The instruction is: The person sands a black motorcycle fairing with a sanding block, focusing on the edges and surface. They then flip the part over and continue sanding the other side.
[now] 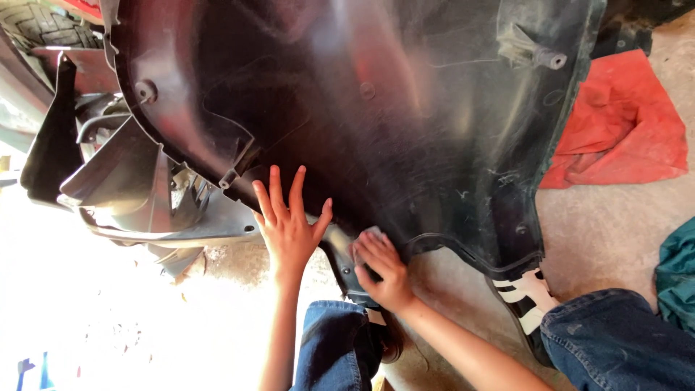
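A large black plastic wheel-arch liner [405, 108] fills the upper middle of the view. My left hand [289, 228] lies flat against its lower left edge with fingers spread and holds nothing. Just to the right, my right hand [381, 269] curls its fingers over a narrow tab on the liner's bottom edge. A small pale grey piece [373, 233] shows at those fingertips; I cannot tell what it is. Both forearms come up from the bottom of the frame.
My knees in blue jeans [337, 347] are below, with a black-and-white shoe [527, 298] under the liner's corner. A red cloth [626, 123] and a teal cloth [678, 275] lie on the concrete floor [601, 224] at right. Other black plastic parts [130, 188] and a tyre [43, 25] are at left.
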